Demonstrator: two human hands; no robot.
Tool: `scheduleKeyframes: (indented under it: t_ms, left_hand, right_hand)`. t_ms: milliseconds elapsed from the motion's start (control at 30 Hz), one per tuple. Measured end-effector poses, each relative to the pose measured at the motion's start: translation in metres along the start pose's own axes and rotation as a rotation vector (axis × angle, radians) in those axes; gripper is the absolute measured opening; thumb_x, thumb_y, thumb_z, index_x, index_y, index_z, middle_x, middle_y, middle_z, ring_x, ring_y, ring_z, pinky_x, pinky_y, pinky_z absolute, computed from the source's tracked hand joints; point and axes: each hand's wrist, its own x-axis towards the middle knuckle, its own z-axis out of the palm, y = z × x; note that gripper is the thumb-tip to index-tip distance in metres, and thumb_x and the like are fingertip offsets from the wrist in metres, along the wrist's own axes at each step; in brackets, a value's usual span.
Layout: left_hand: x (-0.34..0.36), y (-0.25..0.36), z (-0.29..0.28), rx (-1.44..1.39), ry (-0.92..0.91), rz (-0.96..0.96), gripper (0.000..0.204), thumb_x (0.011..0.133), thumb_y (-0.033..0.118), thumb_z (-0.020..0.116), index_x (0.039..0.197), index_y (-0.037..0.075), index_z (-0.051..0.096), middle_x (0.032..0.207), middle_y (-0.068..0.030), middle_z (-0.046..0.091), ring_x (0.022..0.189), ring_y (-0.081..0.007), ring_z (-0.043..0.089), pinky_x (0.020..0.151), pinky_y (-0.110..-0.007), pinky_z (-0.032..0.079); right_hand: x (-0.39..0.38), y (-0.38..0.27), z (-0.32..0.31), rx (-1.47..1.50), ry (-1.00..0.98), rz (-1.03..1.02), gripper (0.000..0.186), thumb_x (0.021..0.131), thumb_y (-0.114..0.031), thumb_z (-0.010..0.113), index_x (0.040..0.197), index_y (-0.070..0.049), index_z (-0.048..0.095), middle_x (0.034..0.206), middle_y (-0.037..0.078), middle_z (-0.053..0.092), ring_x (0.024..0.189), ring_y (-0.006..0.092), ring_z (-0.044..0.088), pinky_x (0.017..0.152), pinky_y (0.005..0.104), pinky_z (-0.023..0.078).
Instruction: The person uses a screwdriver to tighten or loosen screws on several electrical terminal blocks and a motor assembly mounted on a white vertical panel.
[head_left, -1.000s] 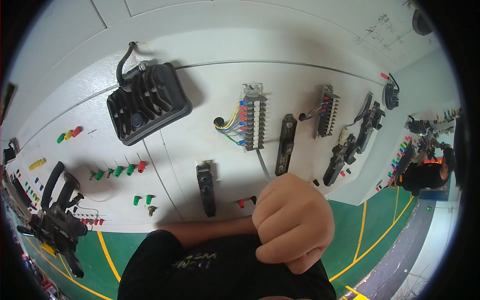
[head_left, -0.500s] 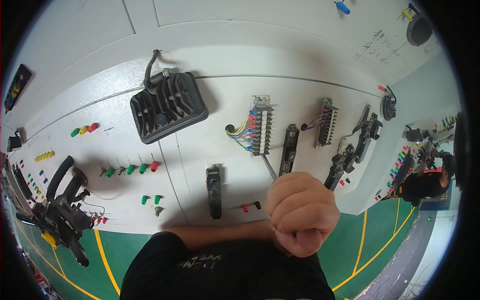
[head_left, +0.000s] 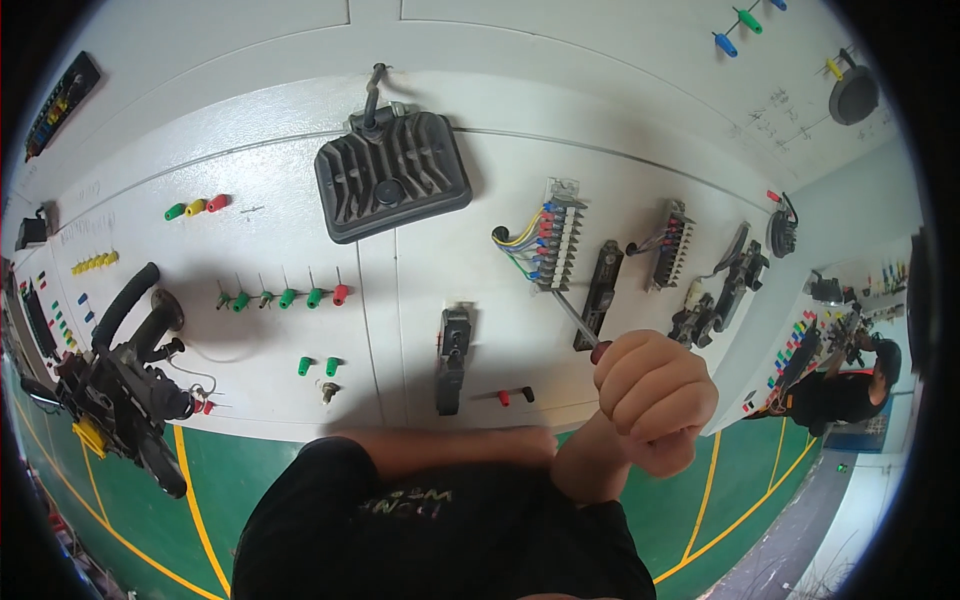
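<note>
My right hand is closed in a fist around a screwdriver with a red handle end and a thin metal shaft. Its shaft slants up to the lower end of a terminal block, where the tip seems to touch; exact contact is too small to make out. Yellow, blue and green wires run into that block's left side from a round hole in the panel. Across my body lies my left forearm, and my left hand is near my right forearm, its fingers blurred and not distinguishable.
A black finned lamp unit is mounted above. Right of the wired block are a black bar and a second terminal block. A handlebar switch assembly juts out at left. Another person works at far right.
The view has shifted, so the panel's fittings appear farther right. My right hand has turned, exposing the screwdriver's red handle end. The end of my left arm now shows beside my right forearm.
</note>
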Motion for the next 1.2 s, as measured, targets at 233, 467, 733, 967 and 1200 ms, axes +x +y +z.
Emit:
scheduleKeyframes:
  t_ms: [233, 467, 733, 967, 1200]
  left_hand:
    - [-0.01, -0.012, 0.026, -0.083, 0.006, -0.072, 0.012, 0.081, 0.014, 0.062, 0.072, 0.008, 0.067, 0.068, -0.0141, 0.066, 0.066, -0.0339, 0.067, 0.061, -0.045, 0.055]
    - [0.003, 0.004, -0.006, 0.087, 0.0, 0.135, 0.013, 0.078, 0.013, 0.064, 0.066, 0.011, 0.067, 0.068, -0.0128, 0.066, 0.066, -0.0335, 0.067, 0.061, -0.046, 0.054]
    - [-0.001, 0.005, -0.01, -0.049, 0.067, -0.047, 0.015, 0.078, 0.013, 0.064, 0.064, 0.008, 0.06, 0.061, -0.0155, 0.062, 0.057, -0.0356, 0.064, 0.052, -0.047, 0.051]
    - [0.017, 0.039, -0.064, -0.039, -0.065, -0.038, 0.014, 0.079, 0.013, 0.063, 0.065, 0.008, 0.061, 0.061, -0.0158, 0.061, 0.058, -0.0357, 0.064, 0.053, -0.047, 0.051]
    - [0.007, 0.021, -0.03, -0.004, -0.025, -0.046, 0.014, 0.078, 0.013, 0.063, 0.065, 0.007, 0.062, 0.064, -0.0145, 0.064, 0.059, -0.0342, 0.066, 0.055, -0.047, 0.052]
  right_hand:
    - [0.011, -0.011, 0.008, -0.007, -0.028, -0.065, 0.026, 0.094, -0.016, 0.053, 0.072, -0.004, 0.057, 0.057, 0.005, 0.055, 0.044, 0.0175, 0.051, 0.044, 0.0306, 0.043]
    - [0.008, -0.023, 0.001, 0.088, -0.212, -0.094, 0.039, 0.105, -0.03, 0.051, 0.079, -0.002, 0.061, 0.061, 0.005, 0.056, 0.049, 0.0189, 0.055, 0.045, 0.0303, 0.044]
    - [0.004, -0.003, -0.005, 0.056, -0.005, -0.054, 0.033, 0.096, -0.024, 0.049, 0.07, -0.006, 0.054, 0.056, 0.003, 0.054, 0.041, 0.0157, 0.05, 0.042, 0.0283, 0.041]
    - [0.003, 0.002, -0.003, 0.056, 0.023, -0.045, 0.043, 0.104, -0.033, 0.049, 0.073, -0.004, 0.057, 0.058, 0.003, 0.055, 0.043, 0.0164, 0.049, 0.041, 0.029, 0.041]
    - [0.005, 0.005, 0.001, 0.053, 0.027, -0.033, 0.044, 0.104, -0.035, 0.05, 0.074, -0.004, 0.057, 0.058, 0.003, 0.056, 0.044, 0.0166, 0.05, 0.043, 0.0297, 0.043]
